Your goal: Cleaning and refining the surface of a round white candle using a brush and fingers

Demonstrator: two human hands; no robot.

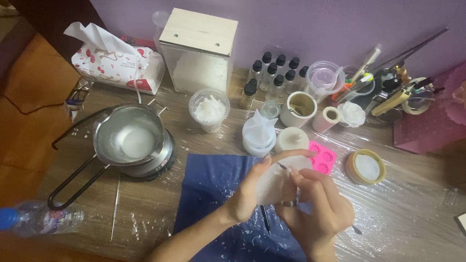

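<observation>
My left hand (253, 187) grips a translucent white silicone mould (278, 176) above a dark blue cloth (213, 201) spattered with white flakes. My right hand (316, 201), a ring on one finger, holds a thin metal tool (283, 166) whose tip rests at the mould's upper edge. A pink silicone mould (322, 158) lies just behind my hands. A second dark thin tool (265, 217) shows under my hands on the cloth.
A metal melting pot (130, 137) with white wax sits on a small burner at left, its long handle pointing toward me. Behind are a cup of wax flakes (209, 110), small dark-capped bottles (276, 73), a tissue pack (117, 63), a tape roll (365, 167), and a plastic bottle (35, 218).
</observation>
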